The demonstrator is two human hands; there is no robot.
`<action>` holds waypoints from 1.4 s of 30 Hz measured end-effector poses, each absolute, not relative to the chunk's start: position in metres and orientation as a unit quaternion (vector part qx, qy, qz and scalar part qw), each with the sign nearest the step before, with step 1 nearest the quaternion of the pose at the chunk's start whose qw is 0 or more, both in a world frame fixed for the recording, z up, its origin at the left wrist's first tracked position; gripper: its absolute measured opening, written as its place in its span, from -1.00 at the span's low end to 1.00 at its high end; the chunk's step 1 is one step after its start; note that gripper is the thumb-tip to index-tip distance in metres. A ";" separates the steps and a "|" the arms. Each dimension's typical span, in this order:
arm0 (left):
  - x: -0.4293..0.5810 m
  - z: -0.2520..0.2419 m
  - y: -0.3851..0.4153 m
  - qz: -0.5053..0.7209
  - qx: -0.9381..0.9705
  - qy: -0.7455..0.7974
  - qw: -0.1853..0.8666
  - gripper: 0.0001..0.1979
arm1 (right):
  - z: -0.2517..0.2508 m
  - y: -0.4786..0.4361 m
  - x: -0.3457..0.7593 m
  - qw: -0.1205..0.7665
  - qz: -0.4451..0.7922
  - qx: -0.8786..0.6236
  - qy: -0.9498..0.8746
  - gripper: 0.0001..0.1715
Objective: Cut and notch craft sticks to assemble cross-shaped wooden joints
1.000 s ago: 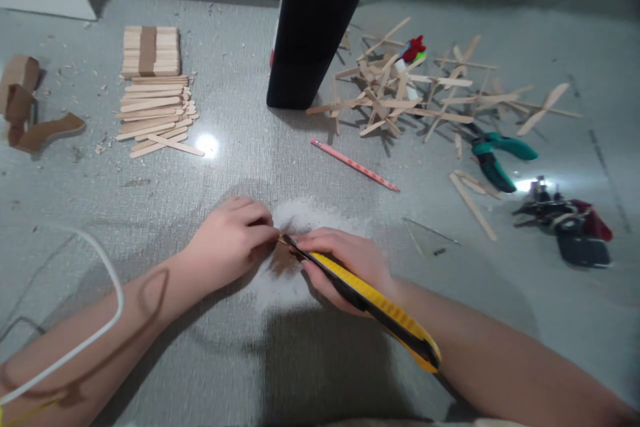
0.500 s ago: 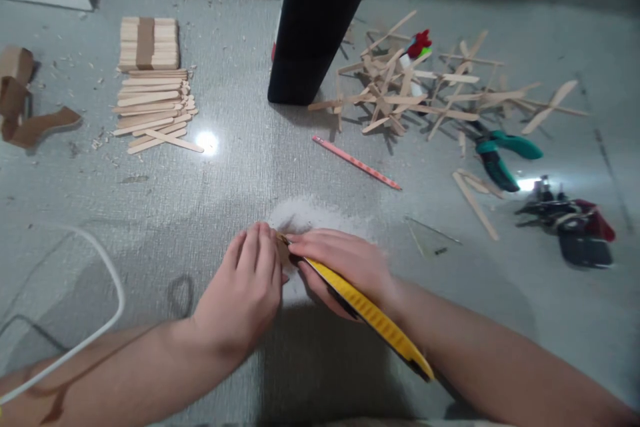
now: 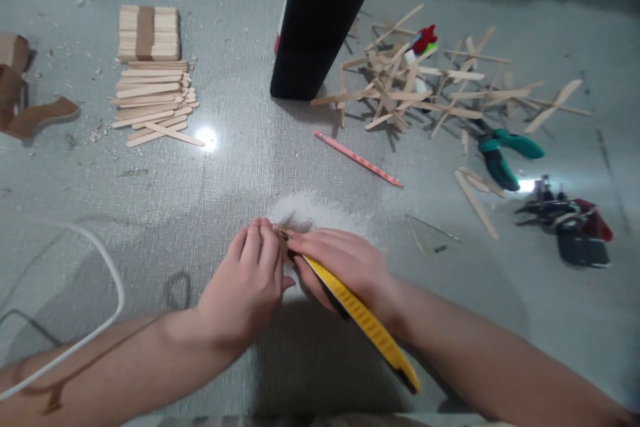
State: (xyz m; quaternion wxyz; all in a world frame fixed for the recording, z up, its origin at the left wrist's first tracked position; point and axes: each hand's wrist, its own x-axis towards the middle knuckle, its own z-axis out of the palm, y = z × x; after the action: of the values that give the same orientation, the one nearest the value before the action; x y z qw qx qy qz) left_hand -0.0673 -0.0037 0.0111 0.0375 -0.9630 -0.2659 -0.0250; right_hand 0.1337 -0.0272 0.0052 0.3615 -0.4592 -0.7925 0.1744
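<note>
My right hand (image 3: pixel 345 263) grips a yellow and black utility knife (image 3: pixel 367 323), its tip pointing at a small brown piece (image 3: pixel 283 247) on the grey floor mat. My left hand (image 3: pixel 247 283) is closed over that small piece, fingers pressed together and pinning it just left of the blade. Most of the piece is hidden under my fingers. A pale scuffed patch (image 3: pixel 325 213) on the mat lies just beyond both hands.
A black post (image 3: pixel 320 20) stands behind. Neat stacks of flat wooden sticks (image 3: pixel 150 80) lie far left, a tangle of glued sticks (image 3: pixel 425 87) far right. A pink pencil (image 3: pixel 357 159), teal pliers (image 3: pixel 500 153), a dark red tool (image 3: pixel 575 227), cardboard scraps (image 3: pixel 25 100) and a white cable (image 3: pixel 95 320) lie around.
My left hand turned from lying sideways to covering the small piece from behind. The knife handle swung down and left a little; the view shifted slightly.
</note>
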 end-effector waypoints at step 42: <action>-0.066 0.015 -0.003 0.023 -0.963 -0.264 0.042 -0.08 | -0.001 -0.033 0.138 0.351 0.171 -0.508 -0.768 -0.82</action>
State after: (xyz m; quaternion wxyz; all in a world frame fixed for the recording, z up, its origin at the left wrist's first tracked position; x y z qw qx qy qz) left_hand -0.0658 -0.0034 0.0152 0.0418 -0.9632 -0.2644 0.0229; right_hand 0.1375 -0.0326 -0.0008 0.3512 -0.5076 -0.7679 0.1715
